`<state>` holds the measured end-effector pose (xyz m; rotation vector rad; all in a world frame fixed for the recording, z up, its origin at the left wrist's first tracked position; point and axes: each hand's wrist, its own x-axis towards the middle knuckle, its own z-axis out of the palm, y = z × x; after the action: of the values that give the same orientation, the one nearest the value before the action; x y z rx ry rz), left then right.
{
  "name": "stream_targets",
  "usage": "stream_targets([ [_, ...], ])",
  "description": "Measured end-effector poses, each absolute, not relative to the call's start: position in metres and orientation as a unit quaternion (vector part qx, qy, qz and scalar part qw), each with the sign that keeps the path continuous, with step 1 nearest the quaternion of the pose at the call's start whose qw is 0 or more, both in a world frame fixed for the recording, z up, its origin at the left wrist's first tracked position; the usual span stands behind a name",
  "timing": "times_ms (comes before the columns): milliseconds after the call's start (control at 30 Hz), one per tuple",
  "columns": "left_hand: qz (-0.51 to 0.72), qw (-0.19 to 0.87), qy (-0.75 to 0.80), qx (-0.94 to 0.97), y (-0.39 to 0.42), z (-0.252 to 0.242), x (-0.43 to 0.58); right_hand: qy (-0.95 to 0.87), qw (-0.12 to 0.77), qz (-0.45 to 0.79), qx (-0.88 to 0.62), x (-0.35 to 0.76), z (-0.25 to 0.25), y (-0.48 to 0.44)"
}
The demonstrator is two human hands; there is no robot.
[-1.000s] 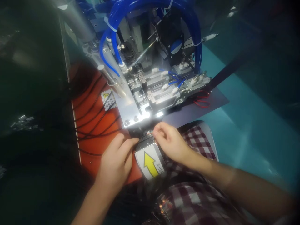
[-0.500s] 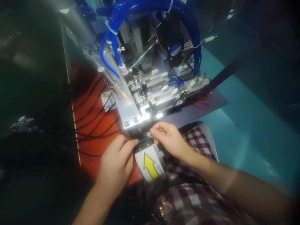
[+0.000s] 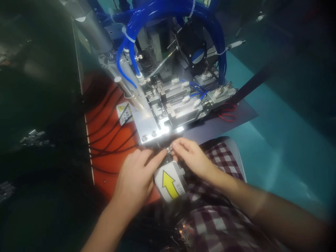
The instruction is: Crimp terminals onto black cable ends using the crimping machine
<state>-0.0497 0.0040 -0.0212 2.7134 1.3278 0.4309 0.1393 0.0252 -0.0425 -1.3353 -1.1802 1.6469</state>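
Note:
A small metallic part (image 3: 169, 149), too small to make out fully, is pinched between the thumb and fingers of my right hand (image 3: 189, 154). My left hand (image 3: 139, 171) reaches in from the left, its extended finger touching or nearly touching that part, the other fingers apart. Both hands are at the front edge of a metal machine plate (image 3: 148, 124). Just below the fingertips is a white label with a yellow arrow (image 3: 170, 183). The dark track under the fingers is mostly hidden.
Pneumatic cylinders (image 3: 186, 106) and thick blue hoses (image 3: 173, 8) rise behind the plate. Black cables (image 3: 110, 148) cross the orange base (image 3: 110, 176) at left. Red wires (image 3: 228, 115) hang at right. Blurred metal pieces (image 3: 34, 137) lie far left.
My left hand has moved right and its finger now reaches the small part at my right fingertips. My right hand has shifted slightly right. The view has moved a little.

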Motion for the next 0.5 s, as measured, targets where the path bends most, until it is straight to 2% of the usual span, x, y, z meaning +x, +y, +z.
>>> stream_targets([
  [233,0.145,0.076,0.445,0.881,0.0043,-0.0239,-0.0526,-0.445,0.368,0.631,-0.518,0.1357,-0.0461,0.0249],
  [433,0.121,0.07,0.449,0.883,0.0063,-0.0186,-0.0491,-0.572,0.34,0.51,-0.545,0.1391,-0.0414,0.0254],
  [500,0.116,0.06,0.456,0.88,0.0064,-0.0166,-0.0462,-0.55,0.334,0.534,-0.549,0.1387,-0.0396,0.0265],
])
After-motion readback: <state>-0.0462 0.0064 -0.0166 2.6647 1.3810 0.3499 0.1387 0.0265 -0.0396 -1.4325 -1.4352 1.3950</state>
